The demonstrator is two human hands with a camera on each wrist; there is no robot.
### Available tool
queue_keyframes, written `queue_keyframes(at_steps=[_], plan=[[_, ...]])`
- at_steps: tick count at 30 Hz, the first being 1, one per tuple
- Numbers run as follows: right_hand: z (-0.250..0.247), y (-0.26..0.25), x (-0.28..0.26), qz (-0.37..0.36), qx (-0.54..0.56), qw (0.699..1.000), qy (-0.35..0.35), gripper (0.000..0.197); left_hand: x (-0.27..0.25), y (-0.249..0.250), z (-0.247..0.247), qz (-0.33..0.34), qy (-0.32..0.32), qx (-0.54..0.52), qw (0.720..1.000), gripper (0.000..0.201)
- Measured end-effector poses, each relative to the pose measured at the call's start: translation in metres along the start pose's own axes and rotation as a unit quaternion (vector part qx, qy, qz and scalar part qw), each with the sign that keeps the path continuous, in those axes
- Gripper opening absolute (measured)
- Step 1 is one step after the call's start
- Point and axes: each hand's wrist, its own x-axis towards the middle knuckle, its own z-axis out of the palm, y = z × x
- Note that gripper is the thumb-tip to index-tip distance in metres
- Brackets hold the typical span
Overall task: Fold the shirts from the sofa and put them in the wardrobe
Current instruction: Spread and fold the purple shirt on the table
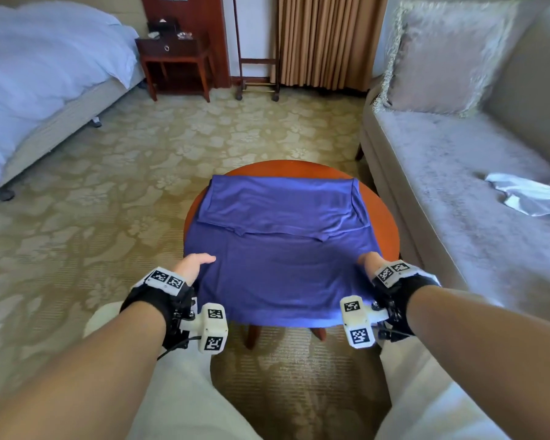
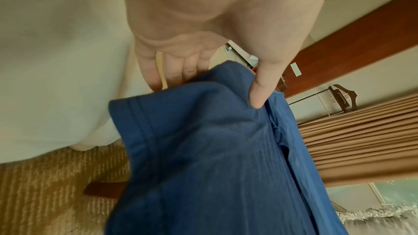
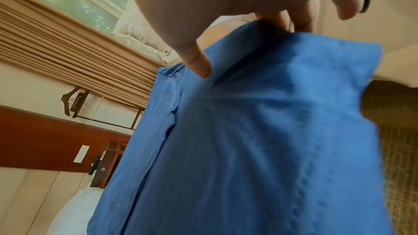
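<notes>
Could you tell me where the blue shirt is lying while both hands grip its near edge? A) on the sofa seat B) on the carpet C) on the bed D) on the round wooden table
D: the blue shirt is spread over the round wooden table, with the left hand and right hand pinching its near corners.

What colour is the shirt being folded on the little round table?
Blue, with a slight purple cast. The shirt shows best in the head view, gripped at its edges by both hands.

head: high, down at table [image 1: 385,214] | wrists: close, under hands; all share shirt [image 1: 280,249]
</notes>
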Motion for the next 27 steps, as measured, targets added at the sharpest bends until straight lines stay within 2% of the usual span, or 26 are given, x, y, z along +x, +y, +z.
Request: queue_keyframes(at_steps=[1, 2, 4, 5, 6, 8, 9, 10, 12, 14, 16, 18, 19, 20, 21, 22, 23, 24, 26, 27], plan=[[0.004, 0.005, 0.005, -0.004, -0.007, 1.0, -0.015, 0.096, -0.003, -0.003, -0.002, 0.001, -0.001, 0.01, 1.0, 0.046], [0.005, 0.008, 0.01, -0.027, 0.006, 0.999, -0.031, 0.09, -0.005, -0.005, -0.006, -0.006, 0.001, 0.026, 1.0, 0.04], [0.0, 0.007, -0.013, -0.074, 0.001, 0.995, -0.06, 0.045, -0.007, -0.008, -0.012, -0.009, 0.012, 0.054, 0.998, 0.014], [-0.007, 0.004, -0.03, -0.093, -0.019, 0.994, -0.051, 0.022, -0.008, -0.008, -0.015, -0.008, 0.022, 0.067, 0.997, 0.007], [-0.013, 0.005, -0.046, -0.101, -0.025, 0.993, -0.047, 0.012, -0.008, -0.008, -0.019, -0.012, 0.032, 0.08, 0.996, 0.008], [-0.017, 0.013, -0.05, -0.118, -0.067, 0.989, -0.057, 0.032, -0.013, -0.006, -0.026, -0.017, 0.035, 0.104, 0.994, 0.015], [-0.02, 0.016, -0.055, -0.112, -0.095, 0.987, -0.062, 0.034, -0.014, -0.007, -0.029, -0.016, 0.028, 0.113, 0.993, 0.014], [-0.024, 0.019, -0.059, -0.1, -0.131, 0.984, -0.062, 0.033, -0.018, -0.007, -0.031, -0.014, 0.021, 0.116, 0.993, 0.018], [-0.034, 0.025, -0.074, -0.125, -0.224, 0.966, -0.039, 0.028, -0.017, -0.012, -0.035, -0.022, 0.021, 0.104, 0.994, 0.034], [-0.044, 0.029, -0.095, -0.153, -0.273, 0.95, -0.016, 0.025, -0.019, -0.015, -0.039, -0.023, 0.027, 0.076, 0.997, 0.032], [-0.046, 0.028, -0.106, -0.174, -0.243, 0.954, -0.021, 0.029, -0.029, -0.013, -0.041, -0.015, 0.036, 0.05, 0.998, 0.017], [-0.048, 0.029, -0.092, -0.167, -0.108, 0.979, -0.032, 0.059, -0.03, -0.009, -0.047, -0.014, 0.043, 0.026, 0.999, 0.023], [-0.05, 0.028, -0.078, -0.198, -0.099, 0.975, -0.022, 0.065, -0.032, -0.006, -0.05, -0.011, 0.045, 0.017, 0.999, 0.024], [-0.057, 0.028, -0.071, -0.214, -0.154, 0.964, -0.009, 0.051, -0.033, -0.002, -0.054, -0.007, 0.047, -0.001, 0.999, 0.023], [-0.064, 0.026, -0.082, -0.189, -0.17, 0.967, -0.006, 0.027, -0.035, 0.002, -0.058, -0.004, 0.05, -0.023, 0.998, 0.024], [-0.07, 0.023, -0.09, -0.179, -0.221, 0.958, 0.023, 0.015, -0.037, 0.006, -0.061, -0.002, 0.049, -0.055, 0.997, 0.026], [-0.076, 0.021, -0.099, -0.192, -0.274, 0.941, 0.052, 0.019, -0.04, 0.01, -0.064, 0.001, 0.049, -0.093, 0.994, 0.03], [-0.08, 0.019, -0.107, -0.198, -0.285, 0.936, 0.066, 0.023, -0.041, 0.015, -0.065, 0.007, 0.048, -0.139, 0.989, 0.03], [-0.08, 0.012, -0.111, -0.207, -0.18, 0.96, 0.06, 0.024, -0.042, 0.025, -0.064, 0.019, 0.043, -0.236, 0.971, 0.024], [-0.081, 0.008, -0.108, -0.2, -0.033, 0.979, 0.019, 0.028, -0.044, 0.031, -0.062, 0.029, 0.036, -0.279, 0.959, 0.019]])
